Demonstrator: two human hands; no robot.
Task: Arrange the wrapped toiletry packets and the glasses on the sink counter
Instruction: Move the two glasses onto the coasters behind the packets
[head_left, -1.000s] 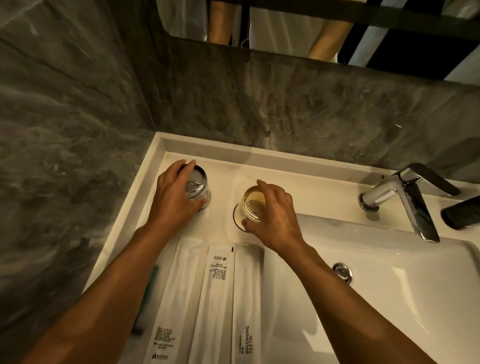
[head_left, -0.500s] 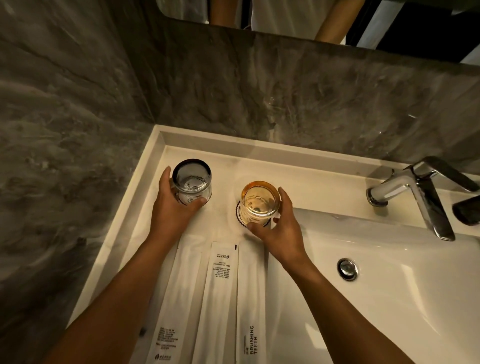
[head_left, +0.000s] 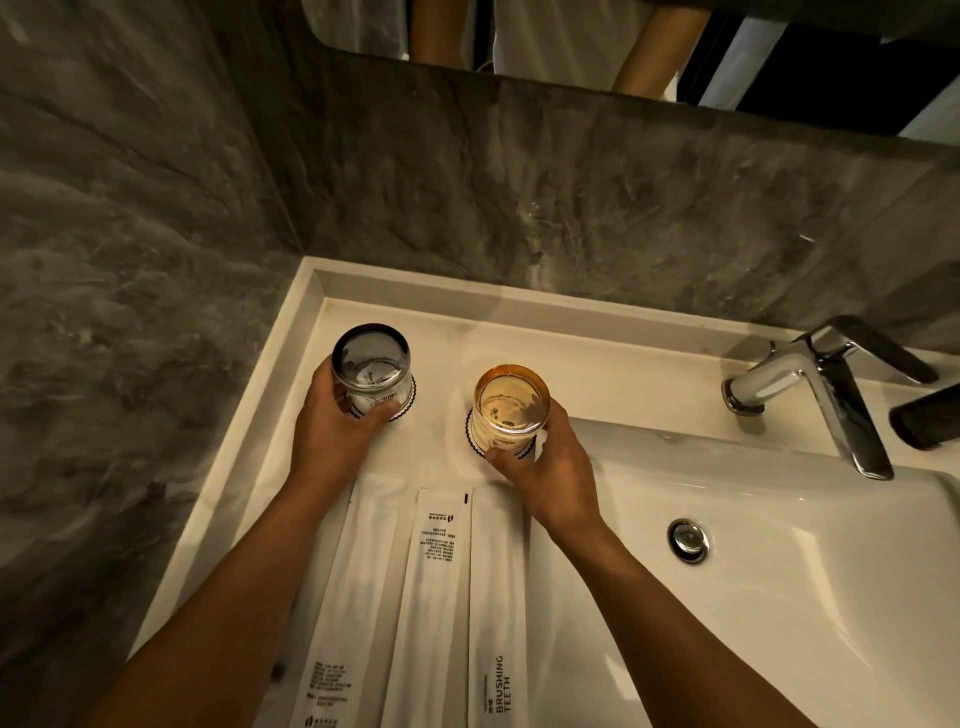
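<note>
Two glasses stand upright on the white sink counter (head_left: 447, 332), each on a round scalloped coaster. The grey-tinted glass (head_left: 372, 367) on the left is gripped from its near side by my left hand (head_left: 332, 436). An amber glass (head_left: 511, 408) to its right is held low on its wall by my right hand (head_left: 553, 475). Three long white wrapped toiletry packets lie side by side nearer to me: the left packet (head_left: 353, 587), the middle packet (head_left: 434, 597), and the right packet (head_left: 497, 613) printed BRUSHING TEETH. My forearms cover parts of the outer packets.
The basin (head_left: 779, 597) with a chrome overflow cap (head_left: 688, 540) lies to the right. A chrome faucet (head_left: 815, 384) stands at the back right, with a dark object (head_left: 927, 418) beside it. Grey stone walls close the left and back; a mirror edge runs above.
My hands have slid from over the glass tops down to their near sides, so both rims now show. The glasses stand on their coasters in about the same spots.
</note>
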